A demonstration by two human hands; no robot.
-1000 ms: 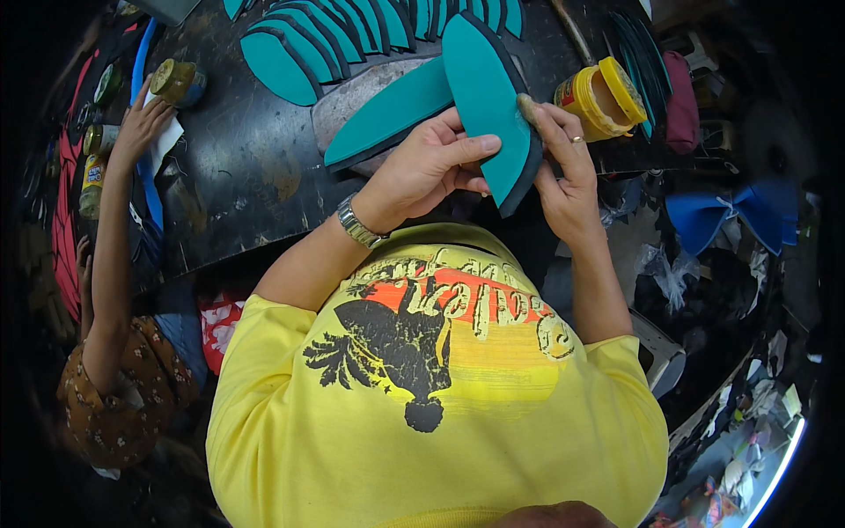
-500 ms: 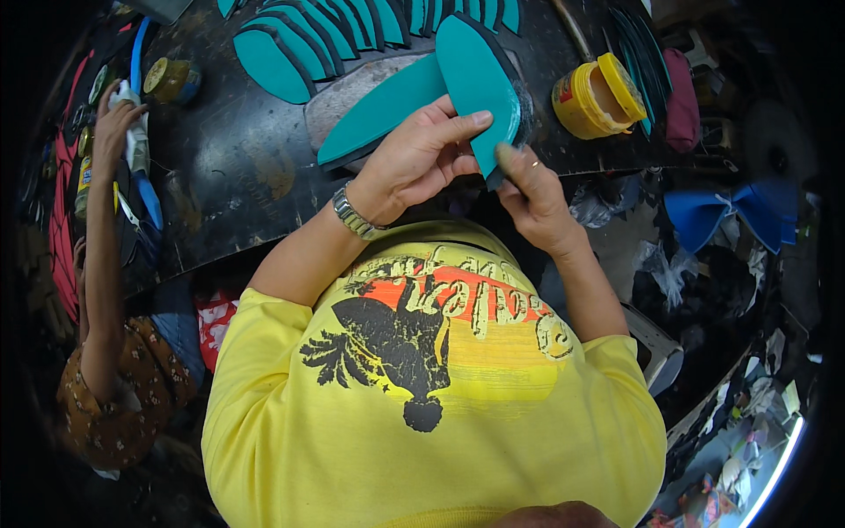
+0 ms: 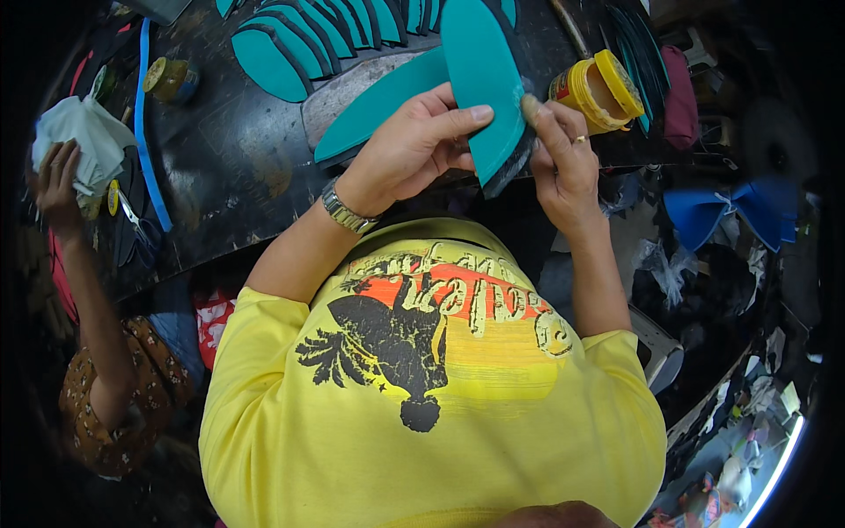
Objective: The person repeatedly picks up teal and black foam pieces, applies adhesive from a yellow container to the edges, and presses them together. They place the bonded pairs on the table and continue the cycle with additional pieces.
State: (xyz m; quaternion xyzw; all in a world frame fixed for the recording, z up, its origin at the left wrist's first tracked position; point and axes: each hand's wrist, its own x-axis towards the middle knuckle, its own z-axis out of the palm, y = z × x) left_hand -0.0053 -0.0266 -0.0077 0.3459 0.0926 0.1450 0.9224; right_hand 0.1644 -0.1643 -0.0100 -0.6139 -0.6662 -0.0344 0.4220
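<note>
My left hand (image 3: pixel 418 145), with a metal watch on its wrist, grips a teal insole-shaped piece (image 3: pixel 488 84) with a dark edge, thumb on its face. The piece is raised and tilted over the table's front edge. My right hand (image 3: pixel 563 163) is closed at the piece's right edge, its fingertips pinched against the dark border; the far side of that pinch is hidden. Under my left hand, another teal piece (image 3: pixel 378 101) lies on a grey stone slab (image 3: pixel 321 110). Several more teal pieces (image 3: pixel 273 66) with dark edges stand overlapped in a row behind.
An open yellow tub (image 3: pixel 581 97) stands at the right, near dark stacked sheets (image 3: pixel 638 66) and a maroon roll (image 3: pixel 679 97). On the left are a jar (image 3: pixel 170 81), a blue strip (image 3: pixel 143 106) and scissors (image 3: pixel 136 220). A co-worker's hand (image 3: pixel 60 180) holds pale cloth (image 3: pixel 84 141).
My right hand has slid up along the piece's right edge, and the piece has turned slightly. At the left, the co-worker's hand has moved down and outward with the pale cloth.
</note>
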